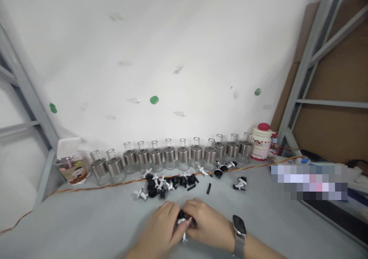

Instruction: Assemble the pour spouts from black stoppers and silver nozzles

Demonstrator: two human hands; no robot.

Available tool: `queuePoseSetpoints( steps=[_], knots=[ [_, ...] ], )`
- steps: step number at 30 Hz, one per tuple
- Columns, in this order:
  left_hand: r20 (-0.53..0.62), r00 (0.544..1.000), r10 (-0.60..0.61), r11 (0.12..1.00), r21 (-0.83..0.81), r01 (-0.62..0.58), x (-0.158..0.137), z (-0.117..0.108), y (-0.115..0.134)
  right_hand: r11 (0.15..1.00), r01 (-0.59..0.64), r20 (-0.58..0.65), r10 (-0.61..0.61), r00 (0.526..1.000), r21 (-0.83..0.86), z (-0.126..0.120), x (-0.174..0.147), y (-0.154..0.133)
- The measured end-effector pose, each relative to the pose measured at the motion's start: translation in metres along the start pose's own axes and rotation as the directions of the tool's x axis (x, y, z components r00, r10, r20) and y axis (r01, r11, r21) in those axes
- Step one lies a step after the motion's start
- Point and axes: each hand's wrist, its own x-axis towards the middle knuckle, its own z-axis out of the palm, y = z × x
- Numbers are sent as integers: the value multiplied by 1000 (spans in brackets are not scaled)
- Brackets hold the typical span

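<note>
My left hand (163,225) and my right hand (205,221) meet low in the middle of the view. Both have their fingers closed around a small black-and-silver part (181,220), which looks like a bottle top. Its black tip shows between the fingers and a silver piece sticks out below; the rest is hidden. Beyond my hands lies a loose pile of similar black-and-silver parts (161,185). One more such part (242,182) rests to the right of it, and a thin black strip (209,188) lies between.
Along the white wall stands a row of several glass bottles with steel sleeves (156,156). A cream and red jar (261,144) ends it at right, a clear container (73,169) at left. A twisted red-yellow wire (94,189) crosses the grey table (86,220). A blurred-out item (310,180) lies right.
</note>
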Motion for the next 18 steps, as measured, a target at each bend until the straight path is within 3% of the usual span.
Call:
queuePoseSetpoints(
  steps=[5, 13, 18],
  knots=[
    [1, 998, 55, 996, -71, -55, -1, 5, -4, 999, 35, 32, -36, 999, 19, -1, -1, 2],
    [15, 999, 31, 990, -137, -29, -4, 15, -4, 988, 58, 23, -62, 998, 145, -1, -2, 6],
    [32, 999, 16, 989, -144, -11, -4, 20, -7, 996, 78, 25, -80, 997, 43, 1, -3, 8]
  ],
)
